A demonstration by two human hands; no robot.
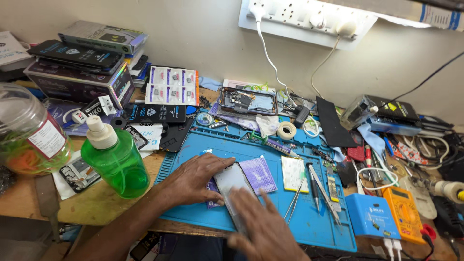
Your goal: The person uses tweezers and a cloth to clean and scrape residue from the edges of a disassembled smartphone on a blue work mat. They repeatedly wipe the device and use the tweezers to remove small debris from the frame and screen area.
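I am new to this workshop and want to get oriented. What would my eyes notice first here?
First, the two hands at the centre: the left hand and right hand both press on a phone screen lying on the blue work mat. Next, the bright green bottle stands left of the mat. An orange multimeter lies at the right edge.
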